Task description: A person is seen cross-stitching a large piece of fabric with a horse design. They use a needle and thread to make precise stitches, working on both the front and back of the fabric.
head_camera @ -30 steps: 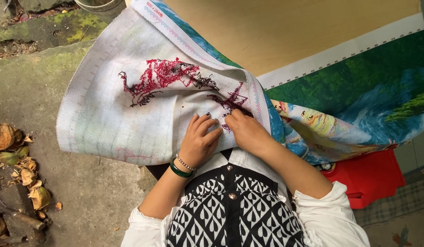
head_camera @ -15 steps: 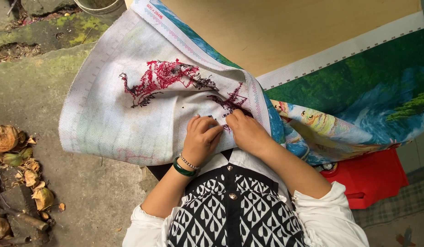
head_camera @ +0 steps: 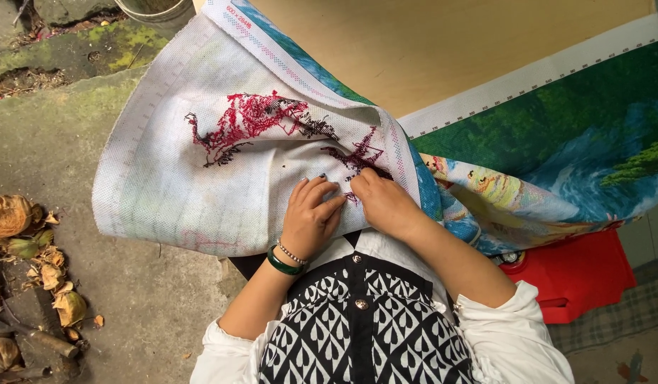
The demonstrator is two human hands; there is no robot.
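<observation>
Nearest the camera sat the person's black-and-white patterned top (head_camera: 364,334) with white sleeves. Just beyond it, both hands rested on the embroidery cloth (head_camera: 201,192), which was draped over the lap and ran up toward 12 o'clock.

The left hand (head_camera: 311,217), with a green bangle (head_camera: 283,264) and a bead bracelet at the wrist, lay with fingers loosely curled and pressed onto the cloth, holding the fabric down; no pinch was visible. The right hand (head_camera: 386,203) was closed at the fingertips on the cloth at the dark red stitching; whether it held a needle could not be told.

The worked spot lay directly at the fingertips of the right hand, at 11 o'clock from it, and at 1 o'clock from the left hand. The right hand was the nearer. The red stitched motif (head_camera: 251,121) ran from there toward 10 o'clock, its long axis roughly left to right.

At 3 o'clock lay the cloth's printed face (head_camera: 556,163) in green and blue with a white ruled border. Below it stood a red plastic stool (head_camera: 578,274). Beyond lay a tan bench (head_camera: 428,50). Dry leaves (head_camera: 30,242) lay at 9 o'clock on the concrete floor (head_camera: 130,306).
</observation>
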